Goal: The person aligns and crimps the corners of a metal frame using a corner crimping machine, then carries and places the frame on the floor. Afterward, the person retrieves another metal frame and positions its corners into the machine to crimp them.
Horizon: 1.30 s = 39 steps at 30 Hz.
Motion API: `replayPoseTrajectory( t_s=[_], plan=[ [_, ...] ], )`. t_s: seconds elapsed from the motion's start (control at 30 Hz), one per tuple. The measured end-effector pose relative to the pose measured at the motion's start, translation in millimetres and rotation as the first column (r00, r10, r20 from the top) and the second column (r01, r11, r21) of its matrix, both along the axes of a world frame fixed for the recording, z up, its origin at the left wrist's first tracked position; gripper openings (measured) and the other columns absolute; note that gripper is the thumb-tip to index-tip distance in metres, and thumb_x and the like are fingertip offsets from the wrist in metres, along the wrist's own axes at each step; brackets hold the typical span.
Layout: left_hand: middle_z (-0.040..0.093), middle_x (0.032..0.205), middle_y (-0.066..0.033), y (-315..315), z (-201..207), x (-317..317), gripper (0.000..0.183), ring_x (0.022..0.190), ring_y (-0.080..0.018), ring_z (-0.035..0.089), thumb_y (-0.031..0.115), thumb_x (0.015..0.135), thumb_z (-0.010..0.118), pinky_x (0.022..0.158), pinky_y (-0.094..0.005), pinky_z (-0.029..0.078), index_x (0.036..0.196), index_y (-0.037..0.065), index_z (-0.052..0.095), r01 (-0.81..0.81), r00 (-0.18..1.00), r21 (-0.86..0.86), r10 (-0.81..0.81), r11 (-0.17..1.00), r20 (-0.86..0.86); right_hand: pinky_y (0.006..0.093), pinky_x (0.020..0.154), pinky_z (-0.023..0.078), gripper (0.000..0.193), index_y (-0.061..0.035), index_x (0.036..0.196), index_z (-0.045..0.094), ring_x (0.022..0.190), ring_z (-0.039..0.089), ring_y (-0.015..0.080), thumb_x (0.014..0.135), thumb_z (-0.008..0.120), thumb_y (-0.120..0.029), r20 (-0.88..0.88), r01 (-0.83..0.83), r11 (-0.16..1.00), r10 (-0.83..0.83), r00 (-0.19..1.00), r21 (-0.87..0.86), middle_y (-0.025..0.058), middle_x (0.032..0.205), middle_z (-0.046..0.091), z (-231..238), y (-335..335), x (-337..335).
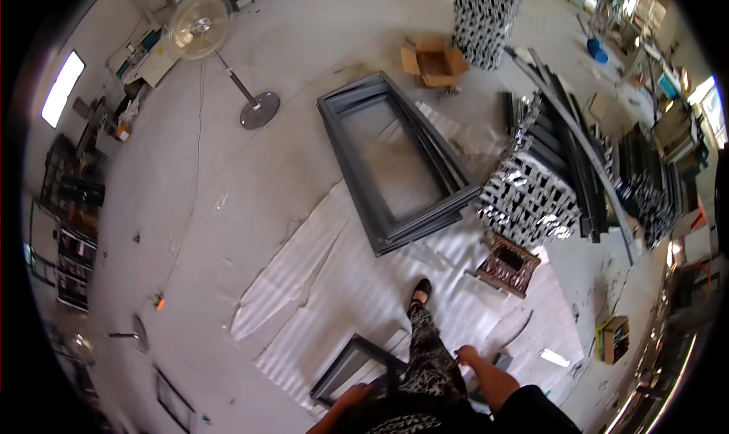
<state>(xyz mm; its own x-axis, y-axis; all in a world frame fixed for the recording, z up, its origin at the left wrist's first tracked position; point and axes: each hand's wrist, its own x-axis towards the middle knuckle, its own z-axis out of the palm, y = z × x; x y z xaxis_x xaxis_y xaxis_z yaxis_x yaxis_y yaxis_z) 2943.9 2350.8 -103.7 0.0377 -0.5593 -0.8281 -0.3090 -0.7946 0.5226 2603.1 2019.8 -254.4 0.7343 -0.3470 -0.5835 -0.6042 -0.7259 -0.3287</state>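
Observation:
My left hand (352, 395) is low in the picture, at the near side of a small dark grey rectangular frame (339, 369). Its fingers are too small and partly hidden, so whether it grips the frame cannot be told. To the right of my patterned trouser leg, my right hand (468, 355) is closed, with its fingertips close to the leg. What lies in those fingers, if anything, does not show. Ahead of my foot, a stack of large dark grey rectangular frames (357, 177) rests partly on white sheeting (300, 312).
A brown plastic stool (509, 265) stands right of my foot. Beyond it are bundled metal profiles (531, 198) and long dark bars (581, 160). An open cardboard box (434, 62) sits further off. A pedestal fan (260, 110) stands far left, its cable crossing the floor.

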Motion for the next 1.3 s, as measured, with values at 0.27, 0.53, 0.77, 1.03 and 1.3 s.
replayPoseTrajectory(
  t_s=[0.27, 0.53, 0.77, 1.03, 1.3],
  plan=[
    [0.058, 0.117, -0.0263, -190, 93, 85, 0.054, 0.104, -0.0474, 0.058, 0.045, 0.082, 0.065, 0.083, -0.0603, 0.05, 0.119, 0.007, 0.056, -0.109, 0.751, -0.002, 0.083, 0.994, 0.655, 0.0348, 0.057, 0.054, 0.032, -0.0066, 0.07, 0.067, 0.055, 0.066, 0.0181, 0.092, 0.052, -0.025, 0.013, 0.195, 0.955, -0.203, 0.979, 0.221, 0.0049, 0.066, 0.069, 37, -187, 154],
    [0.052, 0.126, -0.0279, -335, 125, 184, 0.076, 0.112, -0.0461, 0.054, 0.045, 0.075, 0.071, 0.083, -0.0584, 0.049, 0.135, 0.004, 0.049, 0.035, 0.615, -0.012, -0.012, 0.999, 0.788, 0.0317, 0.052, 0.054, 0.019, -0.0014, 0.095, 0.066, 0.063, 0.068, 0.0178, 0.09, 0.059, -0.019, -0.206, 0.781, 0.089, -0.941, 0.27, 0.618, 0.0087, 0.077, 0.069, 76, -283, 320],
    [0.05, 0.13, -0.0285, -381, 31, 305, 0.095, 0.119, -0.0463, 0.054, 0.062, 0.074, 0.07, 0.095, -0.0578, 0.046, 0.143, 0.003, 0.041, 0.034, 0.769, 0.336, -0.24, 0.941, 0.593, 0.0273, 0.055, 0.051, 0.017, -0.004, 0.09, 0.065, 0.065, 0.064, 0.0148, 0.09, 0.063, -0.021, -0.35, 0.716, -0.065, -0.901, 0.258, 0.695, 0.0053, 0.078, 0.066, 55, -295, 463],
    [0.063, 0.116, -0.023, -493, -50, 491, 0.108, 0.099, -0.0378, 0.066, 0.066, 0.065, 0.077, 0.083, -0.0494, 0.054, 0.143, -0.001, 0.043, 0.219, 0.791, 0.401, -0.402, 0.89, 0.462, 0.0392, 0.07, 0.054, 0.032, -0.0018, 0.092, 0.069, 0.076, 0.069, 0.0253, 0.087, 0.063, -0.033, -0.151, 0.789, 0.198, -0.927, 0.344, 0.582, 0.0098, 0.077, 0.07, -28, -316, 644],
    [0.061, 0.113, -0.0208, -484, -84, 592, 0.108, 0.098, -0.0372, 0.066, 0.068, 0.065, 0.079, 0.082, -0.0481, 0.054, 0.139, -0.004, 0.045, 0.252, 0.831, 0.558, -0.472, 0.791, 0.294, 0.0535, 0.093, 0.052, 0.058, -0.0038, 0.121, 0.055, 0.115, 0.06, 0.043, 0.083, 0.072, -0.045, -0.216, 0.738, 0.664, -0.708, 0.672, 0.122, 0.0234, 0.124, 0.06, -149, -392, 801]
  ],
)
